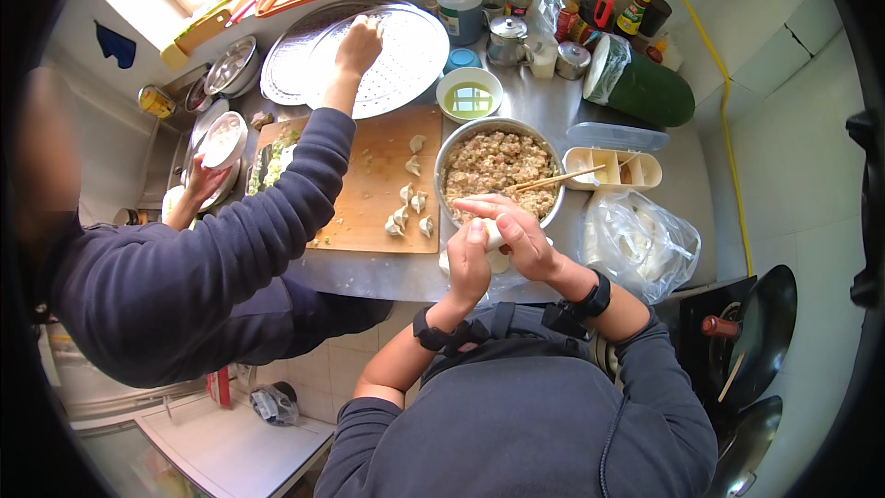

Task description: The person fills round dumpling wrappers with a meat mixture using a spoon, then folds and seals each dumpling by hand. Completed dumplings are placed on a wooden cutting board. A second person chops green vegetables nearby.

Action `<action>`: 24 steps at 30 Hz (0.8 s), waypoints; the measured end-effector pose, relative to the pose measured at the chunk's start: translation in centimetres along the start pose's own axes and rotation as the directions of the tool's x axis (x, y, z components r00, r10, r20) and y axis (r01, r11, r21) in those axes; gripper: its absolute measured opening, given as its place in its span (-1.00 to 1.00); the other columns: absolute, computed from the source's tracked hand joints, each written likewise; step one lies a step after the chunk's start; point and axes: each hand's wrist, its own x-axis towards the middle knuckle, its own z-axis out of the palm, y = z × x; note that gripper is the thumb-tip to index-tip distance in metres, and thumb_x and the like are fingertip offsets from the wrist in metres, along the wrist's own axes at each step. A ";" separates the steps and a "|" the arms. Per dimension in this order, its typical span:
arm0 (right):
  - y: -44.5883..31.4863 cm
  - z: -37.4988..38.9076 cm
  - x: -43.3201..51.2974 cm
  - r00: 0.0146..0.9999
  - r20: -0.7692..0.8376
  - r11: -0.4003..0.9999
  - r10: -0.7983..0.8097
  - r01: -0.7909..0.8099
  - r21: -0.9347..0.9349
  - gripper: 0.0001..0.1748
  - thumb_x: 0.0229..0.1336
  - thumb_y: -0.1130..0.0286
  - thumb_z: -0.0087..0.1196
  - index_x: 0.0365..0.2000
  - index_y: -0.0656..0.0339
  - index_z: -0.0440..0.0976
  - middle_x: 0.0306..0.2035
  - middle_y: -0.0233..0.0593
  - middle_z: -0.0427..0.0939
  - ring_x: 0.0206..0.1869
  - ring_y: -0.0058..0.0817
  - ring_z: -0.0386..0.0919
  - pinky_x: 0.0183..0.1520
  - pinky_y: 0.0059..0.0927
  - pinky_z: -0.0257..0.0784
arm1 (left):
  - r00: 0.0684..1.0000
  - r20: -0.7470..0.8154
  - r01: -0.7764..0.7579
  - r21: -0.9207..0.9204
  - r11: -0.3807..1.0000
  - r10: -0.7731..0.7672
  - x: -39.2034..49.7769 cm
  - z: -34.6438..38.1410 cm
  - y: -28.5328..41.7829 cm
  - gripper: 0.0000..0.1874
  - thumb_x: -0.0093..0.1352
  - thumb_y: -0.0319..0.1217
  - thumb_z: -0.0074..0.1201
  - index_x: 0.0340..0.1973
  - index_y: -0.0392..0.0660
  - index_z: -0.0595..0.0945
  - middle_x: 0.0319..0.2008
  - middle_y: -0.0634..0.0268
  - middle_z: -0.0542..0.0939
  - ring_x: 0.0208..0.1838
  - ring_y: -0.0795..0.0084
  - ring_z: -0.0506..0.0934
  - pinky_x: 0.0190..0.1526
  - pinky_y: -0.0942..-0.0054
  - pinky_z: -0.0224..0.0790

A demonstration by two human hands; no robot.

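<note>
Both of my hands are pinched together over the near rim of a steel bowl of ground filling [501, 155]. My left hand [469, 263] and my right hand [527, 241] grip one white dumpling [494, 235] between the fingers, which cover much of it. Flat dough wrappers [499, 263] lie on the steel counter beneath, partly hidden. A pair of chopsticks [553, 180] leans in the bowl. To the left, several folded dumplings [401, 216] sit on a wooden board [346, 221].
At left, a co-worker's hand [359, 45] is over a round perforated tray [408, 62]; the other holds a white bowl [225, 140]. A bowl of greenish liquid [470, 93], a seasoning box [646, 171], a plastic bag [639, 242] and a winter melon [646, 86] stand around the filling.
</note>
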 end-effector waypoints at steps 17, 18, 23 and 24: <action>1.0 -4.1 0.8 0.973 -0.044 0.973 -0.227 0.229 0.035 -0.61 0.05 0.38 -0.17 -0.27 0.43 0.57 -0.34 0.03 0.57 -0.32 -0.21 0.58 -0.22 -0.33 0.49 | 0.966 0.258 0.010 -0.101 0.995 0.016 1.7 2.1 -1.5 -0.68 0.41 -0.41 -0.33 -0.06 -0.31 0.47 -0.16 0.17 0.51 -0.05 0.43 0.48 -0.08 0.44 0.36; 1.4 -4.0 0.6 0.943 -0.092 0.946 -0.319 0.322 0.023 -0.62 0.03 0.40 -0.17 -0.28 0.43 0.57 -0.36 0.03 0.58 -0.35 -0.21 0.58 -0.26 -0.34 0.50 | 0.967 0.238 -0.099 0.007 0.995 0.094 1.5 2.5 -1.6 -0.67 0.40 -0.41 -0.34 -0.07 -0.31 0.48 -0.15 0.17 0.51 -0.05 0.43 0.49 -0.08 0.45 0.36; 6.2 -2.5 1.2 0.971 -0.165 0.975 0.174 -0.146 0.165 -0.63 0.06 0.40 -0.16 -0.28 0.41 0.58 -0.34 -0.08 0.61 -0.32 -0.35 0.59 -0.19 -0.41 0.49 | 0.950 0.124 0.305 -0.162 0.938 -0.287 5.3 1.5 -3.5 -0.69 0.48 -0.31 -0.28 -0.14 -0.24 0.53 -0.23 0.23 0.55 -0.16 0.50 0.54 -0.17 0.52 0.40; 7.5 -2.4 1.9 0.950 -0.075 0.913 0.304 -0.268 0.308 -0.61 0.18 0.35 -0.18 -0.17 0.41 0.54 -0.25 -0.17 0.62 -0.29 -0.41 0.58 -0.13 -0.44 0.47 | 0.923 0.076 0.376 -0.381 0.845 -0.377 6.0 1.2 -4.0 -0.69 0.52 -0.26 -0.25 -0.15 -0.21 0.53 -0.28 0.24 0.56 -0.20 0.52 0.55 -0.21 0.55 0.42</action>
